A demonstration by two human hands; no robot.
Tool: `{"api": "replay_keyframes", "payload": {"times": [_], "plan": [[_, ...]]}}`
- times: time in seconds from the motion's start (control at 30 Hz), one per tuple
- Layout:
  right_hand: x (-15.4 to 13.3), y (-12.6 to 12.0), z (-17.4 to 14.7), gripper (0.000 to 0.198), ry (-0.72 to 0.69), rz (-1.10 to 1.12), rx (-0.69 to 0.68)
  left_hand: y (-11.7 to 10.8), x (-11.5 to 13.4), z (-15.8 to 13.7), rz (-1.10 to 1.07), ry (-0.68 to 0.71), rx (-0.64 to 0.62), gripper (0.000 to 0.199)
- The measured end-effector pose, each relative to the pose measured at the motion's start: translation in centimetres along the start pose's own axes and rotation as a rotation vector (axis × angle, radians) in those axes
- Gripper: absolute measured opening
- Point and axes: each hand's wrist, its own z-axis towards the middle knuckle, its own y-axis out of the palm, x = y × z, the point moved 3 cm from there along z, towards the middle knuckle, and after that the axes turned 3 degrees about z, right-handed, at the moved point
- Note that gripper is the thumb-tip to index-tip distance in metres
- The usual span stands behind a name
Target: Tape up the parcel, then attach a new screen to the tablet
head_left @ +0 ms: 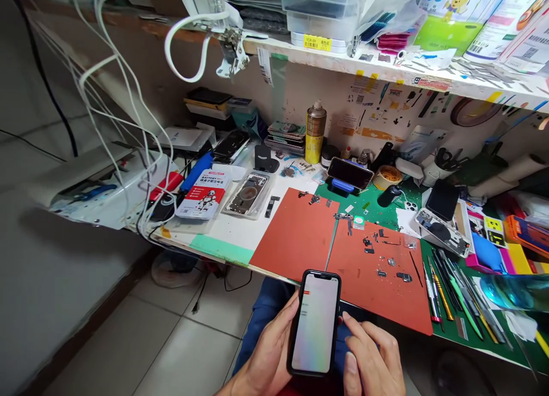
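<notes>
Here's the left hand (274,339) wrapped round a black-edged phone (315,322) in front of the table (238,230), the smooth face lit, so I'd judge it's together and running. The right hand (373,350), loosely curled, nothing visible in it, hovers just beside the phone; whether they touch, I can't tell. Beyond, flat orange mats (294,230) bear jagged metal parts (404,277), loose, unfitted; farther back stands a round spray can (316,133).

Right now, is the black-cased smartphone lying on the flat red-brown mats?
No, the left hand holds the black-cased smartphone up over the person's blue trousers.
</notes>
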Motion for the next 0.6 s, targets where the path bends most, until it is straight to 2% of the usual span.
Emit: {"api": "replay_keyframes", "payload": {"times": [0.13, 0.3, 0.47, 0.6], "plan": [[-0.06, -0.08, -0.27, 0.021, -0.159, -0.020, 0.007, -0.01, 0.04, -0.07, -0.010, -0.004, 0.019, 0.043], [-0.13, 0.25, 0.15, 0.023, -0.116, 0.008, -0.039, -0.11, -0.17, -0.16, -0.023, -0.022, 0.035, 0.042], [-0.06, 0.31, 0.48, 0.023, -0.149, 0.026, 0.002, 0.21, -0.07, -0.13, 0.000, 0.003, 0.006, 0.043], [0.08, 0.43, 0.57, 0.027, -0.144, 0.056, -0.057, 0.40, 0.11, -0.18, 0.018, 0.006, 0.025, 0.042]]}}
